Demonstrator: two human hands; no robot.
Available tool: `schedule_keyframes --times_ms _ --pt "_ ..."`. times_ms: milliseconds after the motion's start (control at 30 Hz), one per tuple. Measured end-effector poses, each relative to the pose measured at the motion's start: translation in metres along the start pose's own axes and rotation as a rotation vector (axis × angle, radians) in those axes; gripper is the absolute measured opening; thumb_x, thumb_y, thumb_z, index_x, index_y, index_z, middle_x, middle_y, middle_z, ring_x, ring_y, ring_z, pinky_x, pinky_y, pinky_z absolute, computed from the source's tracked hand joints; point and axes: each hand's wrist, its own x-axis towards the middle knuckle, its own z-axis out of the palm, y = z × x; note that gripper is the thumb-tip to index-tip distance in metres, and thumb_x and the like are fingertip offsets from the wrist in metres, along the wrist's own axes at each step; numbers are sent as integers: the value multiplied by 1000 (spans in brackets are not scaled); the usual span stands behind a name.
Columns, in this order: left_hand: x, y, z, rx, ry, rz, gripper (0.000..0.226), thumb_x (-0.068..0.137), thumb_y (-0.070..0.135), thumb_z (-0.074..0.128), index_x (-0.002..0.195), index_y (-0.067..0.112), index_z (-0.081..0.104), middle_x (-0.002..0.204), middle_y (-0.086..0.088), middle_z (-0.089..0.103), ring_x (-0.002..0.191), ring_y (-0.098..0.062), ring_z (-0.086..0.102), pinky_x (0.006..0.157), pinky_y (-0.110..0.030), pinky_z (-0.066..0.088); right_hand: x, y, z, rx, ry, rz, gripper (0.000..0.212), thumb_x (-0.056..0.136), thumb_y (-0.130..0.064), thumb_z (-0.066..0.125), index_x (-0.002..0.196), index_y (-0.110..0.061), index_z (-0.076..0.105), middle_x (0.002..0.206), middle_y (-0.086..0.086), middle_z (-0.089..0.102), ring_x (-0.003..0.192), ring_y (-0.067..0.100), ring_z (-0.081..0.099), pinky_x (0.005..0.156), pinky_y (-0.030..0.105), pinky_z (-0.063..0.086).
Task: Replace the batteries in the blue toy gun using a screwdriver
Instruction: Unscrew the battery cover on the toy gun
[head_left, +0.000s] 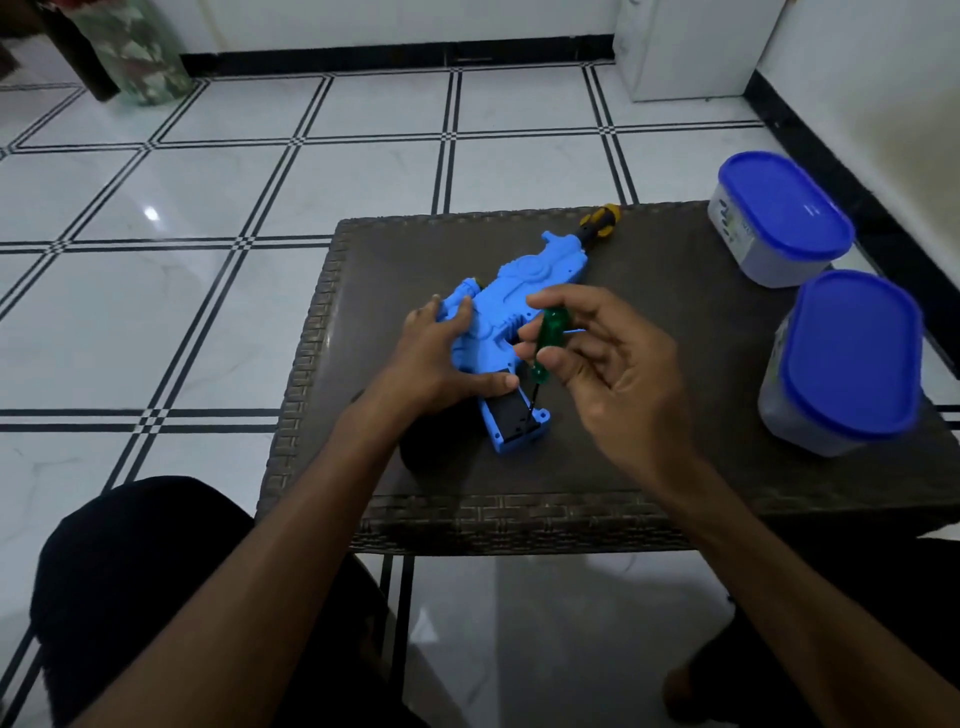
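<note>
Under the left hand (441, 358), whose spread fingers press it flat on the table (649, 467), lies the blue toy gun (511, 291). Just right of it, the right hand (597, 358) pinches a green screwdriver (548, 338), tip down at the grip's dark battery cover (511, 418). Two blue-lidded tubs (779, 218) stand farther right.

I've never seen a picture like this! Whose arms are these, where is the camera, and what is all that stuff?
The camera sits on a person's head, looking down at their own arms. On the dark woven table lies a blue plastic toy gun. The left hand presses it flat. The right hand pinches a green-handled screwdriver, tip down on the gun's grip. A yellow-and-black screwdriver lies behind the gun. Two blue-lidded plastic tubs stand on the right.
</note>
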Motion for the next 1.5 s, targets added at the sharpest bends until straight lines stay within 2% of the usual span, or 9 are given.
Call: schedule_keyframes --times_ms 433,600,767,900,1000,1133,1233,1300,1500 --pt "2 0 0 1 -5 31 105 74 49 75 155 24 13 163 -8 0 150 -24 -1 118 -40 14 -2 -2 2 -44 -21 -68 38 92 9 58 117 -20 59 102 3 69 100 15 71 90 25 54" --pt "2 -2 1 -7 4 36 101 74 49 75 154 24 21 163 -10 2 150 -25 0 118 -41 15 -1 -6 1 -142 -60 -107 39 91 8 57 117 -21 62 103 2 69 103 16 69 88 24 54" --pt "7 -9 3 30 4 53 92 76 40 73 153 18 28 161 -16 6 149 -29 3 118 -41 15 7 -9 6 -287 -114 -178 22 85 -18 74 106 -18 70 105 -3 55 101 14 60 87 23 51" --pt "5 -6 3 1 -7 29 95 68 52 76 148 19 38 160 -12 15 149 -25 4 116 -38 18 15 -10 6 -323 -117 -235 13 85 -9 73 97 -13 74 94 -5 57 90 10 60 82 22 48" --pt "6 -7 3 5 52 49 117 53 85 62 143 14 44 153 -14 29 144 -31 21 114 -49 30 17 -10 3 -326 -168 -222 25 89 3 66 110 -10 70 99 1 66 97 15 65 85 34 54" --pt "3 -6 2 7 0 17 98 69 53 76 150 21 33 161 -12 11 148 -27 7 119 -44 19 14 -9 -2 -269 -177 -206 24 90 7 58 106 -7 69 103 2 67 101 17 66 87 36 54" --pt "7 -11 4 41 3 49 96 75 47 74 153 22 25 162 -10 8 149 -28 2 117 -41 15 12 -7 1 -282 -145 -215 14 88 -15 70 101 -19 71 105 -3 57 100 12 61 88 27 49" --pt "6 -10 3 26 -7 40 99 74 47 76 154 23 24 162 -9 9 149 -26 2 117 -43 17 14 -6 1 -281 -104 -208 15 85 -18 74 98 -25 71 97 -6 52 91 9 59 82 22 48" --pt "3 -10 4 29 31 41 116 48 83 59 146 23 43 160 -7 18 148 -23 12 117 -46 23 12 -10 0 -162 -179 -110 29 91 8 59 112 -13 63 101 1 68 102 16 67 89 28 55"
